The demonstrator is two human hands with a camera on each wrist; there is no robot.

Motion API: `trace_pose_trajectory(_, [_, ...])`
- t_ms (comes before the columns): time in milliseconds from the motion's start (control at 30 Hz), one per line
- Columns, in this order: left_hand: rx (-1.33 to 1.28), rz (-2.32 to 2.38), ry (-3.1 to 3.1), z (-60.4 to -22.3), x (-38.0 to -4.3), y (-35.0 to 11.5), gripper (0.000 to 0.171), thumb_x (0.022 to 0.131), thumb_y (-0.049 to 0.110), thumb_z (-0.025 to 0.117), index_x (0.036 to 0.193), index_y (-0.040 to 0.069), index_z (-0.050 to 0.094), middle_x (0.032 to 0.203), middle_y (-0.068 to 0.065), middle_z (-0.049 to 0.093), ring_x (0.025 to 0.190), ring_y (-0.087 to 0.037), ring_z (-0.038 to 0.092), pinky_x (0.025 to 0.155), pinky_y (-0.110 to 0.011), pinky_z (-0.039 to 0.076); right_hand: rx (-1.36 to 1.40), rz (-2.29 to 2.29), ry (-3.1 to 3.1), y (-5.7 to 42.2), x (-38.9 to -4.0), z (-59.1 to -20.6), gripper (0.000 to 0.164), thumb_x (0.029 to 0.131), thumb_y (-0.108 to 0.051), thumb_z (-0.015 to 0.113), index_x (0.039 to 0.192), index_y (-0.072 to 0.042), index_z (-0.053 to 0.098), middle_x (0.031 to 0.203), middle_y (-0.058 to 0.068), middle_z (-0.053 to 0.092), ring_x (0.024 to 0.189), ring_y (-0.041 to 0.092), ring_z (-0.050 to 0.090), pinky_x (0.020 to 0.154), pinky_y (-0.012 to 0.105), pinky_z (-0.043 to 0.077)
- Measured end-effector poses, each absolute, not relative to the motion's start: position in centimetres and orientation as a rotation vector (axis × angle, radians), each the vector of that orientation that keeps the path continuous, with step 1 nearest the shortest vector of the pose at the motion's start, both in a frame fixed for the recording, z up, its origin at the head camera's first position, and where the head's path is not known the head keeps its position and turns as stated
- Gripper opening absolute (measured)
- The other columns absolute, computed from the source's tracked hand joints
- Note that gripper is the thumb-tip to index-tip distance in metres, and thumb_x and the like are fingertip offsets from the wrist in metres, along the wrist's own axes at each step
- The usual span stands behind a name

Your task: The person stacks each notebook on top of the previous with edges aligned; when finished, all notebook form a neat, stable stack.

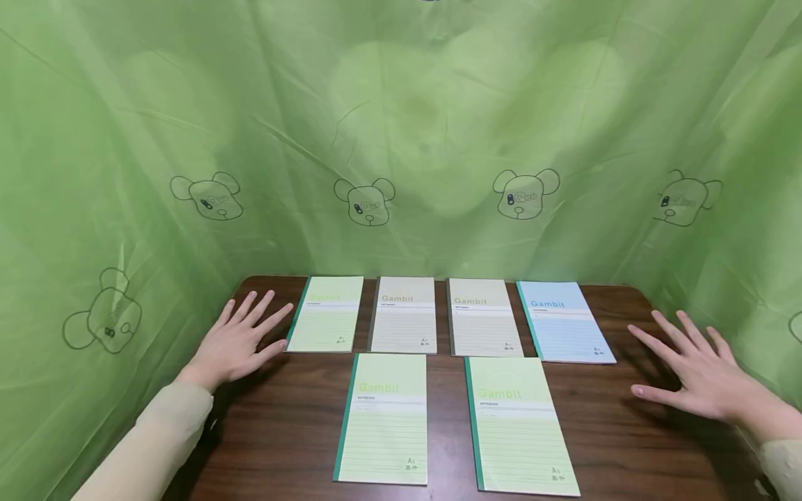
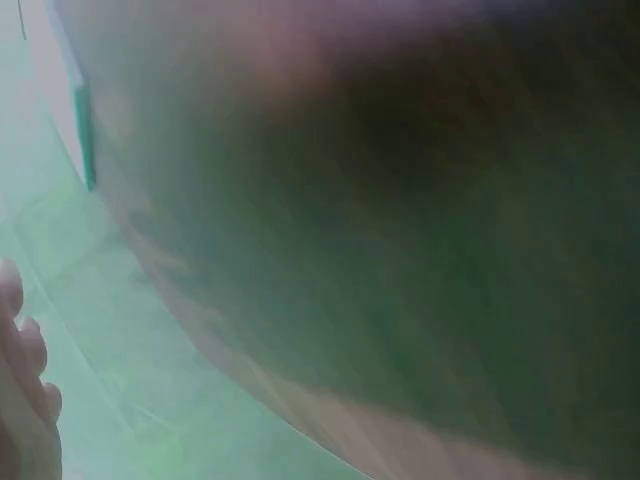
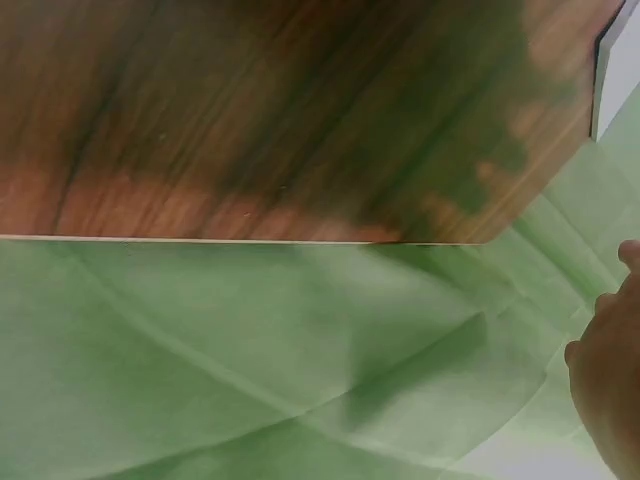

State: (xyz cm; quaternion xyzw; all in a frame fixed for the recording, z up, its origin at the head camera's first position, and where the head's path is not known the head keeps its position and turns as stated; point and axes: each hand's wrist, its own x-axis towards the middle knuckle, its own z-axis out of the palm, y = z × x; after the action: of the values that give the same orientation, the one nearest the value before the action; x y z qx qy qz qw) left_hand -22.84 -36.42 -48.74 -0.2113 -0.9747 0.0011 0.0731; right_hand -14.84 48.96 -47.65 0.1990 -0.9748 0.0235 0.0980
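Fingers spread, my left hand (image 1: 234,344) is at the table's left side, its fingertips close to a green notebook (image 1: 326,316) at the back left. On the right side, my right hand (image 1: 702,372) also has its fingers spread and holds nothing; nearest to it is a blue notebook (image 1: 567,323). Between these lie two grey notebooks, one left (image 1: 404,316) and one right (image 1: 484,320), making a back row. In front are two more green notebooks, a left one (image 1: 385,431) and a right one (image 1: 520,438). The wrist views catch only parts of the hands.
The notebooks lie flat on a dark brown wooden table (image 1: 276,431) with rounded back corners. Green curtain (image 1: 438,125) printed with bear faces surrounds it at the back and both sides. In the right wrist view, the table edge (image 3: 240,240) borders hanging green cloth.
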Motion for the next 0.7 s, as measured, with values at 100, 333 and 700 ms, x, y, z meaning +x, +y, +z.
trace_pose_trajectory(100, [-0.641,0.013,-2.936,-48.4,-23.3,-35.0,0.078,0.108,0.070,0.048,0.175,0.034,0.029,0.182,-0.013,0.016,0.166,-0.047,0.011,0.128,-0.073,0.009,0.584,0.086,-2.899,48.5,-15.1,-47.7,0.122,0.081,-0.062,0.088,0.177,-0.034,0.017,0.184,0.007,-0.004,0.166,0.038,-0.017,0.122,0.073,-0.020])
trace_pose_trajectory(333, [-0.668,0.022,-2.975,-47.3,-24.9,-28.6,0.080,0.107,0.076,0.038,0.175,0.038,0.023,0.183,-0.010,0.012,0.167,-0.045,0.011,0.130,-0.070,0.006,0.616,0.167,-2.941,46.4,-15.3,-46.7,0.124,0.081,-0.061,0.089,0.177,-0.033,0.016,0.184,0.010,-0.001,0.167,0.042,-0.012,0.115,0.089,0.000])
trace_pose_trajectory(700, [-0.775,-0.110,-2.968,-46.7,-27.4,-14.4,0.090,0.107,0.075,0.039,0.178,0.030,0.006,0.175,-0.024,0.030,0.155,-0.052,0.039,0.128,-0.070,0.021,0.386,0.506,-3.074,42.5,-17.4,-45.8,0.110,0.097,-0.056,0.077,0.178,-0.026,0.008,0.175,0.038,0.013,0.155,0.068,0.017,0.101,0.090,0.026])
